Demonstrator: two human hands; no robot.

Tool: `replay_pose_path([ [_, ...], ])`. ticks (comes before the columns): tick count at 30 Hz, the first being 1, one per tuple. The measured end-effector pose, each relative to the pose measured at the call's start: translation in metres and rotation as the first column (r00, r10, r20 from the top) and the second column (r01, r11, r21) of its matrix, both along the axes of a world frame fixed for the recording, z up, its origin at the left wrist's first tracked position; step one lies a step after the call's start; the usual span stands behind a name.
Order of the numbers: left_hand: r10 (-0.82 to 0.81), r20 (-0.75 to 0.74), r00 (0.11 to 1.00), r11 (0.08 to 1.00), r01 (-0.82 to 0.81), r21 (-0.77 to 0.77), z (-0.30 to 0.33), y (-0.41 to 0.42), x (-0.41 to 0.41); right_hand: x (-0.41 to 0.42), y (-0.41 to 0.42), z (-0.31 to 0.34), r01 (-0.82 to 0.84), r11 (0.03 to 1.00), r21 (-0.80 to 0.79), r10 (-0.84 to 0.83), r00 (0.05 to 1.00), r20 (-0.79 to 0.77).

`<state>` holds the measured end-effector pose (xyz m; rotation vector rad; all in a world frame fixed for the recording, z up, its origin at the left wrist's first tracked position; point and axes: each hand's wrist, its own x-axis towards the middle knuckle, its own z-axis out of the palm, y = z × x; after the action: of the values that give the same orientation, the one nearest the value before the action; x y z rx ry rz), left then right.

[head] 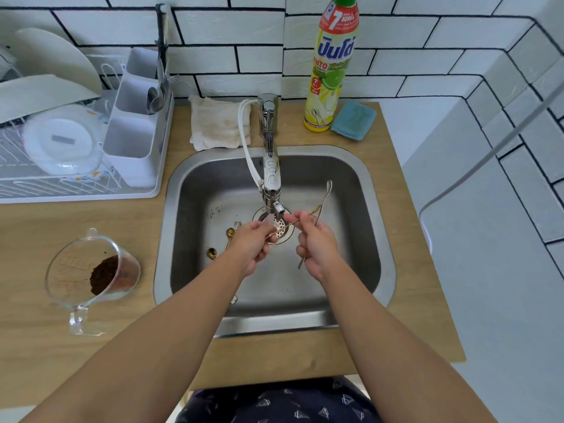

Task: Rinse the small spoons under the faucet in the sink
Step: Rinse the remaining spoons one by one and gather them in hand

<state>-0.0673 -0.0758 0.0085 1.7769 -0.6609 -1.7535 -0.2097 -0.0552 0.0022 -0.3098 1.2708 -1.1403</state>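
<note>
Under the faucet (271, 178) we pinch a light, stiff, wet-slick gold spoon (287, 226) between left hand (251, 245) and right hand (317, 244), best gripped mid-handle.

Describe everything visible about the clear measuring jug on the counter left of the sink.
The clear plastic measuring jug lies tipped on its side on the wooden countertop, left of the stainless steel sink. Its handle points toward the camera, and its pouring spout sits at the rim, on the far side. Faint graduation marks show on the wall. A clump of dark brown grounds or powder sits inside. Neither of the hands touches it.
</note>
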Motion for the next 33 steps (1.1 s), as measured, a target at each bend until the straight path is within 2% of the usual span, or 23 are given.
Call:
replay_pose_path([
  [2,-0.095,0.002,0.995,0.995,0.095,-0.002,-0.002,0.004,0.008,0.002,-0.001,0.000,0.048,0.999,-0.016,-0.048,0.999,0.021],
  [4,-0.142,-0.142,0.980,0.990,0.143,-0.002,-0.001,0.010,0.015,0.002,-0.004,0.001,0.085,0.996,-0.028,-0.085,0.996,0.034],
  [7,-0.085,-0.342,0.936,0.995,0.098,0.020,0.000,0.015,0.020,0.004,-0.003,0.004,0.057,0.997,-0.044,-0.057,0.998,0.005],
  [9,-0.018,-0.390,0.921,1.000,0.018,-0.004,0.000,0.015,0.015,0.010,-0.001,0.006,0.003,0.998,-0.058,-0.005,1.000,-0.029],
  [11,0.046,-0.306,0.951,0.993,-0.079,-0.094,-0.001,0.012,0.009,0.019,0.002,0.007,-0.054,0.996,-0.070,0.050,0.997,-0.057],
  [13,0.042,-0.120,0.992,0.973,-0.067,-0.220,-0.003,0.012,0.007,0.027,0.003,0.010,-0.074,0.994,-0.079,0.068,0.995,-0.076],
  [15,-0.083,0.134,0.987,0.934,0.125,-0.335,-0.005,0.016,0.011,0.030,0.001,0.012,-0.028,0.996,-0.085,0.022,0.997,-0.070],
  [17,-0.254,0.420,0.871,0.826,0.422,-0.375,-0.008,0.023,0.015,0.030,-0.002,0.010,0.016,0.998,-0.060,-0.021,0.997,-0.077],
  [19,-0.325,0.570,0.754,0.759,0.568,-0.318,-0.008,0.026,0.015,0.033,0.000,0.005,0.022,1.000,-0.015,-0.023,0.995,-0.096],
  [20,-0.336,0.566,0.753,0.775,0.562,-0.288,-0.007,0.027,0.014,0.035,0.002,0.002,0.015,1.000,0.009,-0.014,0.996,-0.092],
  [21,-0.339,0.496,0.799,0.814,0.514,-0.272,-0.005,0.027,0.014,0.038,0.005,-0.001,-0.001,1.000,0.031,0.003,0.997,-0.080],
  [23,-0.318,0.222,0.922,0.900,0.368,-0.236,-0.003,0.027,0.015,0.042,0.009,-0.005,-0.051,0.997,0.057,0.053,0.998,-0.046],
  [24,-0.306,0.088,0.948,0.923,0.318,-0.218,-0.002,0.028,0.017,0.042,0.011,-0.006,-0.081,0.995,0.054,0.083,0.996,-0.024],
  [26,-0.312,-0.068,0.948,0.936,0.295,-0.191,-0.002,0.032,0.021,0.041,0.012,-0.007,-0.140,0.989,0.042,0.141,0.990,-0.010],
  [27,-0.329,-0.071,0.942,0.933,0.313,-0.178,-0.001,0.036,0.024,0.040,0.011,-0.005,-0.150,0.988,0.048,0.151,0.988,-0.024],
  [28,-0.352,-0.022,0.936,0.925,0.345,-0.161,0.000,0.040,0.026,0.038,0.009,-0.004,-0.137,0.989,0.056,0.140,0.989,-0.043],
  [30,-0.417,0.183,0.890,0.886,0.443,-0.137,0.005,0.049,0.031,0.036,0.003,-0.003,-0.076,0.995,0.060,0.080,0.995,-0.066],
  [33,-0.450,0.537,0.713,0.778,0.608,-0.155,0.014,0.062,0.040,0.036,-0.006,-0.003,-0.107,0.994,0.030,0.110,0.980,-0.166],
])
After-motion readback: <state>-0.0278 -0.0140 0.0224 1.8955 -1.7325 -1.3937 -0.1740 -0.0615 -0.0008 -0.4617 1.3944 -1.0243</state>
